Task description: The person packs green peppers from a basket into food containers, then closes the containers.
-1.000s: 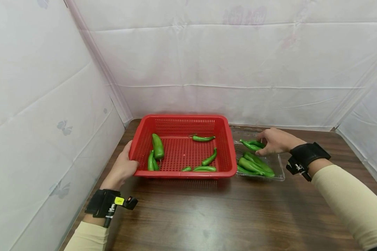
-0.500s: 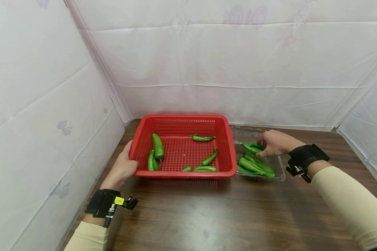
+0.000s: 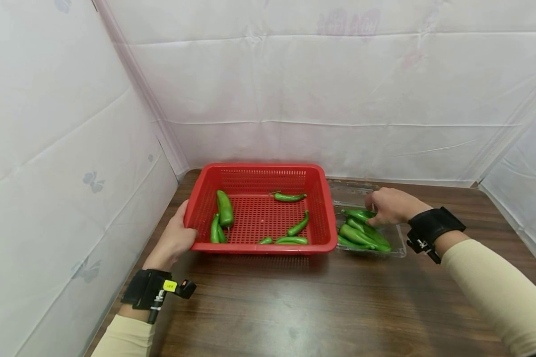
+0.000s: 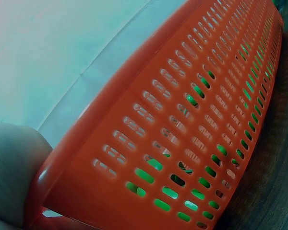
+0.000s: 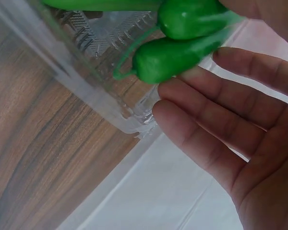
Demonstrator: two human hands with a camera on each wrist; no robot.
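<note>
1. Two hands work: my left hand [image 3: 174, 240] grips the red basket [image 3: 259, 245] at its 8 o'clock corner.
2. My right hand [image 3: 390, 206] pinches a green pepper [image 3: 359, 214] over the clear tray [image 3: 395, 248], at the basket's 3 o'clock on the tabletop [image 3: 295, 307].

**Three views, one basket and tray**

The head camera looks forward and down over the whole table [image 3: 295, 307]. The left wrist camera sits tight against the red basket [image 4: 192, 120] wall; the right wrist camera peers closely into the clear tray [image 5: 101, 91], both seen from above too.
</note>
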